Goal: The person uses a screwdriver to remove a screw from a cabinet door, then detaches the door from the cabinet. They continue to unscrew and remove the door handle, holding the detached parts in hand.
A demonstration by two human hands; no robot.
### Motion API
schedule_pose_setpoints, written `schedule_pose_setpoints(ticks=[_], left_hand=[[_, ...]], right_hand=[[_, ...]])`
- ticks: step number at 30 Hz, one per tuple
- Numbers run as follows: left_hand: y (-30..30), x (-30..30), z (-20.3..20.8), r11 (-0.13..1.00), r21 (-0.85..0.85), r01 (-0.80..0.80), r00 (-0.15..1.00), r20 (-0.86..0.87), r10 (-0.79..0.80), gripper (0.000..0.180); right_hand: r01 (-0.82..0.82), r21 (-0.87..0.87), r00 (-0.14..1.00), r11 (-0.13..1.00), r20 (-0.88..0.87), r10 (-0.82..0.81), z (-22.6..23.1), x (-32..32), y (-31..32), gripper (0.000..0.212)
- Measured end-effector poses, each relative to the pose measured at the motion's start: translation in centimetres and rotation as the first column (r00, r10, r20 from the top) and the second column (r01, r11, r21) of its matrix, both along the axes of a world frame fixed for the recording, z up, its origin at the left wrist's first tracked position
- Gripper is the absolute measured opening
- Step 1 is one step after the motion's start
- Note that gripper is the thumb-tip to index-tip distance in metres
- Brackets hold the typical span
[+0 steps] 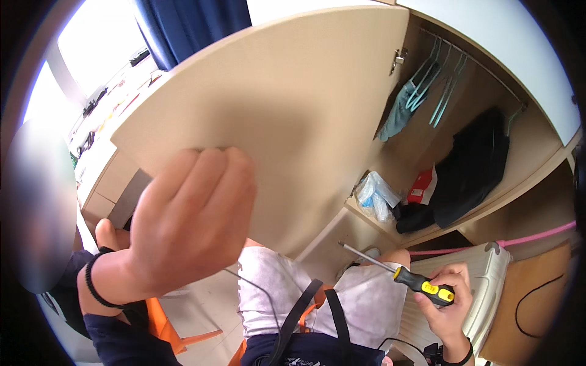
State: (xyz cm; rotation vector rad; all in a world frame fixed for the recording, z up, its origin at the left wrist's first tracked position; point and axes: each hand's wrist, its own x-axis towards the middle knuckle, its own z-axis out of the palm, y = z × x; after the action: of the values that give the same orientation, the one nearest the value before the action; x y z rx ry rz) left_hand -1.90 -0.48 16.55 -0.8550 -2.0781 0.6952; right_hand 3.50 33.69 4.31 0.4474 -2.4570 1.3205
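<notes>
My left hand [194,213] is raised close in front of the open wooden cabinet door [332,116]. Its fingers are curled in, with the back of the hand showing, and whatever they may hold is hidden. Whether it touches the door cannot be made out. Lower right, my right hand [450,311] grips a screwdriver [421,285] by its black and yellow handle. The metal shaft points up and left, toward the foot of the cabinet, with its tip in the air. A metal hinge [398,61] joins the door to the cabinet frame.
Inside the cabinet [421,146] are hangers [448,91], a dark garment [476,165], a red packet [421,186] and a plastic bag [377,195]. A pale suitcase [482,268] stands at the right, beneath a pink strip [537,233]. Another person [43,207] is at the left edge.
</notes>
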Motion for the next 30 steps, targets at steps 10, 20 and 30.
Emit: schedule_pose_setpoints(ticks=[10, 20, 30], left_hand=[[1.9, 0.8, 1.5, 0.975, -0.149, -0.165, 0.97, 0.154, 0.188, 0.028], [3.3, 0.2, 1.9, 0.913, -0.352, -0.208, 0.977, -0.025, 0.213, 0.013], [5.1, 1.1, 1.2, 0.58, -0.48, -0.659, 0.672, -0.03, 0.74, 0.081]], right_hand=[[-0.011, -0.339, 0.906, 0.941, 0.396, 0.153, -4.6, 0.7, 2.8, 0.028], [-0.014, -0.439, 0.864, 0.898, 0.447, 0.232, -6.7, 1.3, 4.2, 0.026], [0.05, -0.518, 0.823, 0.854, 0.506, 0.259, -8.4, 1.4, 4.1, 0.025]])
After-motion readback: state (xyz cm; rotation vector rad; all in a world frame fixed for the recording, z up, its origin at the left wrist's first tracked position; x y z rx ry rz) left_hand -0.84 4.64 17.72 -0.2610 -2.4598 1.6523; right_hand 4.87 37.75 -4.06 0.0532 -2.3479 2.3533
